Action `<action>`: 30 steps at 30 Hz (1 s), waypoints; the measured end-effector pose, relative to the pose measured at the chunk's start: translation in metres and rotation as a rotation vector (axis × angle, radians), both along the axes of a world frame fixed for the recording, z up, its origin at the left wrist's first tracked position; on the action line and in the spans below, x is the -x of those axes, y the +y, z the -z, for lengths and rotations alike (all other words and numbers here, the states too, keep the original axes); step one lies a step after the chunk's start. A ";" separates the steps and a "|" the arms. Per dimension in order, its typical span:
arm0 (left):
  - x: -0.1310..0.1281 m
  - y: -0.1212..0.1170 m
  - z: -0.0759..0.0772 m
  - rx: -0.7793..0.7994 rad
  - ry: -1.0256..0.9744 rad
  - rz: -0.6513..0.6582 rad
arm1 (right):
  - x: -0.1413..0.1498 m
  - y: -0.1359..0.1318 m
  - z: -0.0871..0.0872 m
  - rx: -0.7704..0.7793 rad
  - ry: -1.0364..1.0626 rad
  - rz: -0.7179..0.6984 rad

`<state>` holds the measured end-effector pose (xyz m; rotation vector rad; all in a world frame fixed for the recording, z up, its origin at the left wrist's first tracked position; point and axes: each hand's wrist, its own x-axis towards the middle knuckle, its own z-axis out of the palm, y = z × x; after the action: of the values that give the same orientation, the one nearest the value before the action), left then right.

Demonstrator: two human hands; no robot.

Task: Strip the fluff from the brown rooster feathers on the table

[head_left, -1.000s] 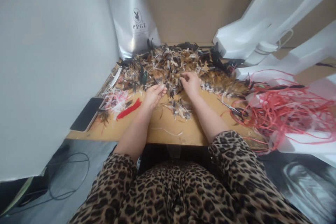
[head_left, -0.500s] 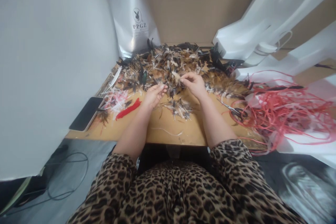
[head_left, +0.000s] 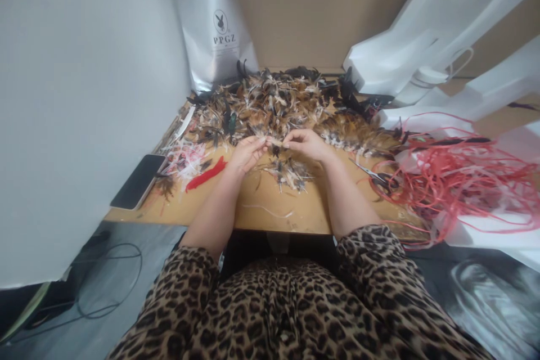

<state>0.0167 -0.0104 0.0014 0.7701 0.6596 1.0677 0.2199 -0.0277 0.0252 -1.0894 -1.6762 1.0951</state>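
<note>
A small pale feather (head_left: 276,142) stretches between my two hands, just in front of the big heap of brown, black and white feathers (head_left: 270,95). My right hand (head_left: 310,144) pinches its right end between thumb and fingertips. At its other end, the closed fingertips of my left hand (head_left: 250,153) meet it; whether they grip this feather or something smaller is hidden. Below the hands, a little pile of mottled feathers (head_left: 291,174) lies on the wooden table (head_left: 270,216). To the right, brown feathers (head_left: 358,132) lie in a thicker row.
A red strip (head_left: 206,174), pink and white scraps (head_left: 185,158) and a phone (head_left: 138,181) are on the left. Scissors (head_left: 373,173) lie at right beside tangled red ribbon (head_left: 459,180). A silver bag (head_left: 215,28) stands behind the heap, a white cup (head_left: 422,84) at back right.
My right hand has come down and towards me with the pale feather, bringing it to my left fingertips. My left hand has hardly moved.
</note>
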 end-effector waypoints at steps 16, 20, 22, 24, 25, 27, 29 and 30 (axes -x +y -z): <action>-0.002 0.005 0.001 0.140 -0.162 -0.090 | 0.050 0.002 0.024 0.078 0.433 0.214; -0.005 0.001 0.000 0.126 -0.107 -0.060 | 0.055 0.002 0.025 0.058 0.470 0.290; -0.006 0.001 0.001 0.103 -0.081 -0.049 | 0.054 0.002 0.025 0.066 0.477 0.313; -0.006 0.002 0.002 0.081 -0.050 -0.039 | 0.053 0.002 0.024 0.067 0.465 0.306; -0.006 0.002 0.003 0.072 -0.034 -0.036 | 0.053 0.002 0.024 0.060 0.448 0.300; -0.005 0.003 0.005 0.055 -0.002 -0.034 | 0.051 0.002 0.023 0.034 0.405 0.294; -0.003 0.004 0.007 0.040 0.029 -0.032 | 0.049 0.001 0.021 0.016 0.374 0.300; -0.002 0.005 0.009 0.030 0.043 -0.028 | 0.049 0.001 0.021 0.015 0.365 0.304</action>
<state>0.0191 -0.0056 -0.0071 0.7616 0.7235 1.0665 0.1713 -0.0269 0.0046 -1.0403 -1.1769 1.0352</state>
